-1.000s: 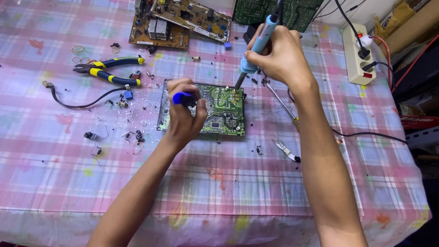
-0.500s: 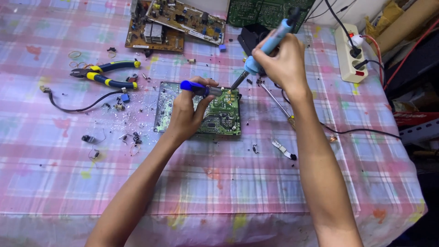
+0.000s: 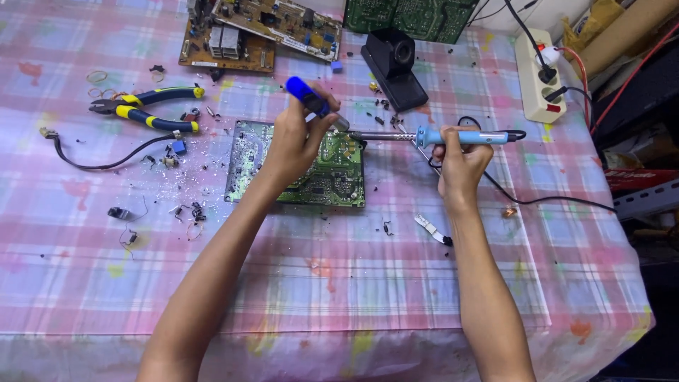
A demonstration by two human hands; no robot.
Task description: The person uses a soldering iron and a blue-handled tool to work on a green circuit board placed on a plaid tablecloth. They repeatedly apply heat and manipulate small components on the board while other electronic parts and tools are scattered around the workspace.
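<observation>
The table (image 3: 424,283), under a pink checked cloth, carries everything here. Biggest of the worked things is the green circuit board (image 3: 332,180), lying flat directly under the left hand (image 3: 297,145), solder side up. That hand is clamped around a blue-handled tool (image 3: 305,97), most likely a solder sucker, with its tip angled down toward the board's upper right corner. To the right of that corner, the right hand (image 3: 460,163) is closed around the light-blue handle of a soldering iron (image 3: 438,136), held nearly level, its metal tip pointing left and reaching the board's edge just beside the other tool's tip.

Beyond the left hand, further up the table, lie two more circuit boards (image 3: 254,32) and a black stand (image 3: 393,65). Left of the left hand are blue and yellow pliers (image 3: 145,110), a black wire (image 3: 99,159) and scattered small clipped parts. Up and right of the right hand sits a white power strip (image 3: 539,78), with the iron's cord running toward it.

The step looks like desoldering: heating a joint at that corner while the sucker waits close. The next move would call for keeping the iron steady on the joint until the solder flows, then bringing the sucker tip straight onto it without dragging across neighbouring pads.
</observation>
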